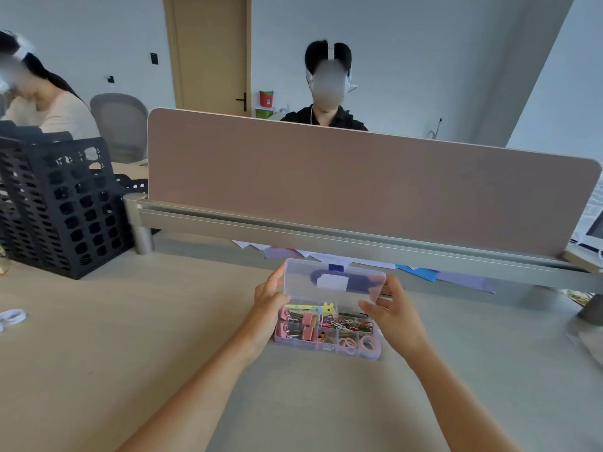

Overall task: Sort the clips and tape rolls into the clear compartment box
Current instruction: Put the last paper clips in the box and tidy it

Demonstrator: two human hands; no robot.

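The clear compartment box (326, 349) lies on the desk in front of me with its lid (332, 282) raised upright. Pink binder clips (298, 326) fill the left compartments, coloured paper clips (349, 324) the middle right, and pink tape rolls (359, 343) the near right ones. My left hand (269, 303) holds the lid's left edge and the box's left side. My right hand (390, 308) pinches the lid's right corner.
A black mesh file holder (62, 207) stands at the far left. A pink desk divider (359, 187) on a metal rail runs behind the box, with coloured papers (424, 272) under it. Two people sit beyond. A small white object (13, 316) lies at the left edge.
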